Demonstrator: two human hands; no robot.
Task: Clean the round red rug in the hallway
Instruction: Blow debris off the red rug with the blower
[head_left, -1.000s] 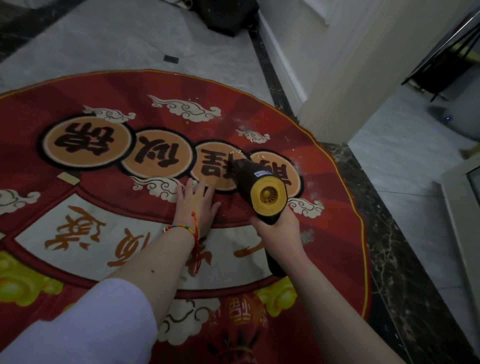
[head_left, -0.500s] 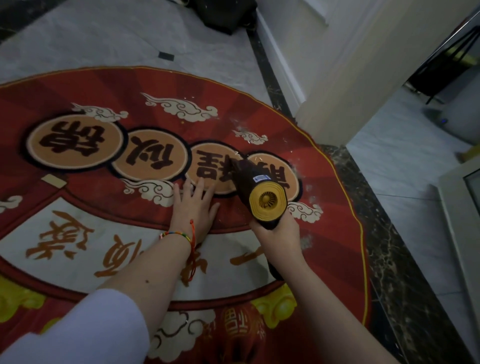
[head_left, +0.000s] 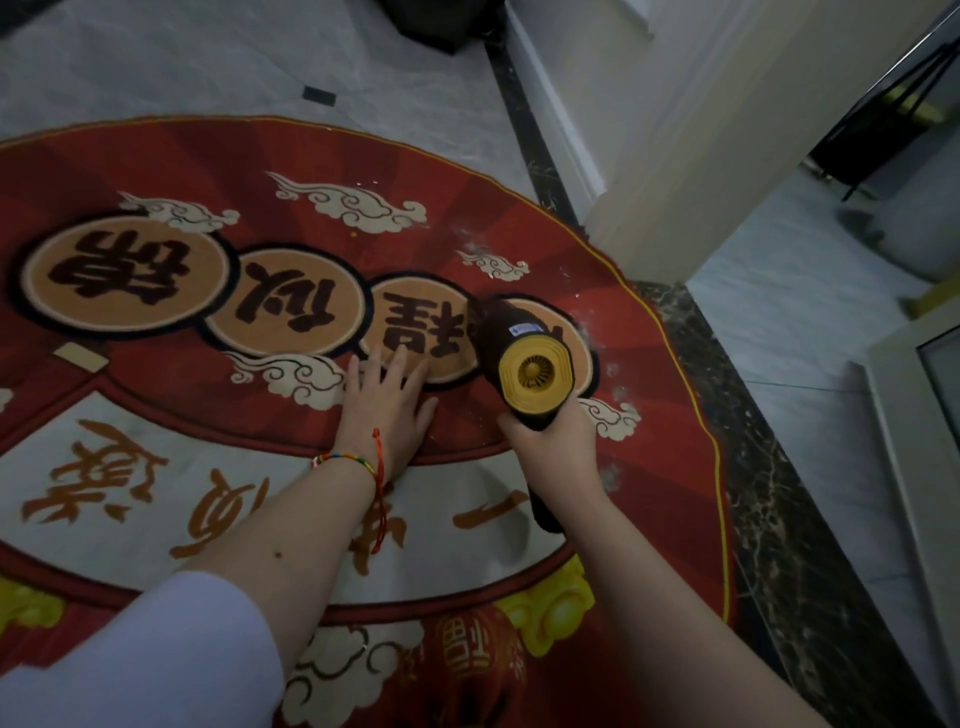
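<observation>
We are pressing our left hand (head_left: 387, 410) flat, fingers spread, on the round red patterned rug (head_left: 649, 374) lying on the marble floor (head_left: 182, 67). Our right hand (head_left: 553, 449) is gripping a dark handheld vacuum with yellow rear vent (head_left: 524, 358); its small blue-white label is unreadable. The rug is bearing large Chinese characters, upside down to us.

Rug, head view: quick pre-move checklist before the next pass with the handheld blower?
1. Right hand has a full grip on the blower: ok.
2. Left hand pressed flat, fingers spread, holding the rug down: ok.
3. Nozzle aimed away from the person, toward the rug's far right part: ok.
4. Pale specks remain on the rug beyond the nozzle: not ok.
5. Left fingers out of the nozzle's line: ok.
6. Blower running: cannot tell.
</observation>
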